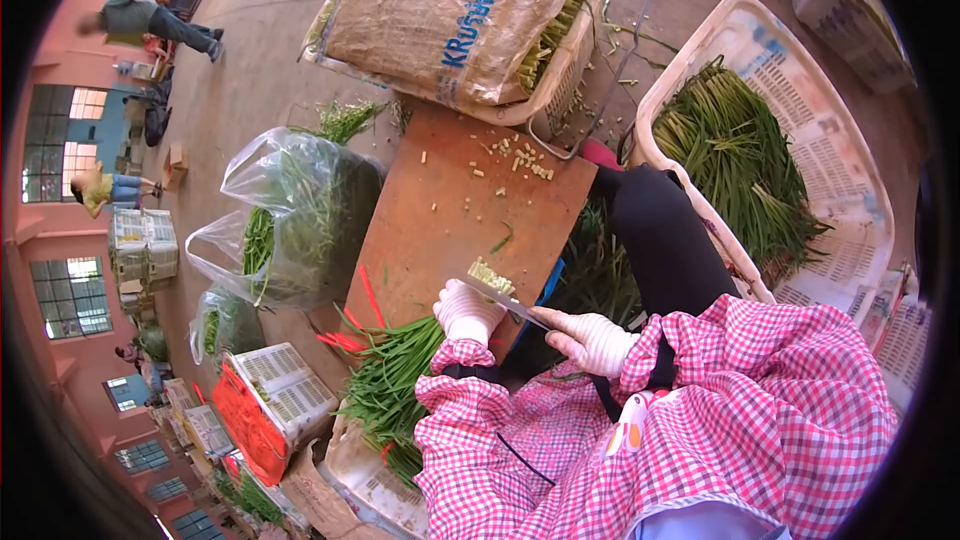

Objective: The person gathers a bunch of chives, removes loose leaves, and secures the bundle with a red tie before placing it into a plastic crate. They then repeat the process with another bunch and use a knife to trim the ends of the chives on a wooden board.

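My left hand point(468, 312), in a whitish glove, is closed around a bunch of long green stalks point(400, 365) near their pale ends. The stalks hang over the near left edge of a brown board point(460, 200). In my right hand point(592, 342), also gloved, is the handle of a knife point(512, 308). Its blade lies across the bunch just beside my left hand. Pale stalk ends point(490, 276) show on the far side of the blade. Red ties point(370, 295) lie on the board by the leaves.
Cut bits point(530, 160) are scattered on the board's far end. Beyond it stands a crate under a brown sack point(430, 15). At right, a white crate point(830, 130) holds green bundles point(735, 155). Plastic bags of greens point(310, 210) stand left. People point(165, 20) are in the background.
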`<state>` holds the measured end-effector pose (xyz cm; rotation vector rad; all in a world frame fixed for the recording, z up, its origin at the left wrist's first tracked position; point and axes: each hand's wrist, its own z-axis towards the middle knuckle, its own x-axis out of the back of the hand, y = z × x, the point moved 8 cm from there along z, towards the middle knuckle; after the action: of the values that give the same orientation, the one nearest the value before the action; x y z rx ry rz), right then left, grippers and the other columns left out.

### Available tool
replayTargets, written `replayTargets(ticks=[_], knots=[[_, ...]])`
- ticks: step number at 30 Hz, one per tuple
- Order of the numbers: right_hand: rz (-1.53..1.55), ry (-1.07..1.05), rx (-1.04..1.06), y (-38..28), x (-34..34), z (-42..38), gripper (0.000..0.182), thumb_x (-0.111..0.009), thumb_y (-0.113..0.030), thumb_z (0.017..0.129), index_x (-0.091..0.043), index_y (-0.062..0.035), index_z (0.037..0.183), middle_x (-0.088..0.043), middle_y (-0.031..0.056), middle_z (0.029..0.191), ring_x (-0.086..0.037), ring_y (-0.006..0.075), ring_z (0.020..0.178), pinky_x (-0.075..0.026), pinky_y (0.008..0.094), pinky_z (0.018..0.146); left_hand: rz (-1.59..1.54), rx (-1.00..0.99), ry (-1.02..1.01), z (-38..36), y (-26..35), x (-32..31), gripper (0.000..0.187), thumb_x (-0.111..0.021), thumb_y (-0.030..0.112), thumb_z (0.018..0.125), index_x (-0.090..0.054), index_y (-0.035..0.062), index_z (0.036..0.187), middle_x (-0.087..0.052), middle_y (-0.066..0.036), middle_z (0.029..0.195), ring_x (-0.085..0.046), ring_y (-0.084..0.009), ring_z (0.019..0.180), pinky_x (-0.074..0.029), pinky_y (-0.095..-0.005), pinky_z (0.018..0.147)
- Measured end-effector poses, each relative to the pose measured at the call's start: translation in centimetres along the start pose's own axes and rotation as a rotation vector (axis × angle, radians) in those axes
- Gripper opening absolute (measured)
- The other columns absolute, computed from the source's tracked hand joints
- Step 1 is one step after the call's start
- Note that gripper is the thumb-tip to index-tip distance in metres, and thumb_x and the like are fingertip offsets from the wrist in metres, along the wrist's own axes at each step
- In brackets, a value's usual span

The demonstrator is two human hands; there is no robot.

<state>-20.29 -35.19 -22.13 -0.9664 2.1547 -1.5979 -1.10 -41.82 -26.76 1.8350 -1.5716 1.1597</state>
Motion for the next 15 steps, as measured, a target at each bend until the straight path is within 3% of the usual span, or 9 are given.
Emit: replayTargets(ticks=[2,15], knots=[[0.001,0.040,0.054,0.42,-0.23,0.18,0.042,-0.047,-0.022,0.094,-0.041,-0.0158,0.136,-0.060,0.0194,0.077,-0.061,0.0334,0.067,-0.049,0.0392,0.063,-0.094,0.076,-0.147,-0.51,-0.13,0.05,0.071,-0.073,0.051,0.068,-0.055,0.0067,0.121,-0.054,-0.013,0.120,-0.050,-0.0281,0.116,-0.041,-0.0394,0.096],[0.008,0.019,-0.044,1.10,-0.63,0.31,0.040,-0.045,-0.025,0.095,-0.043,-0.0199,0.135,-0.055,0.0168,0.066,-0.059,0.0269,0.057,-0.047,0.0371,0.056,-0.080,0.081,-0.163,-0.73,0.29,0.41,0.068,-0.072,0.051,0.069,-0.056,0.0092,0.120,-0.054,-0.013,0.120,-0.050,-0.0284,0.116,-0.042,-0.0405,0.096]])
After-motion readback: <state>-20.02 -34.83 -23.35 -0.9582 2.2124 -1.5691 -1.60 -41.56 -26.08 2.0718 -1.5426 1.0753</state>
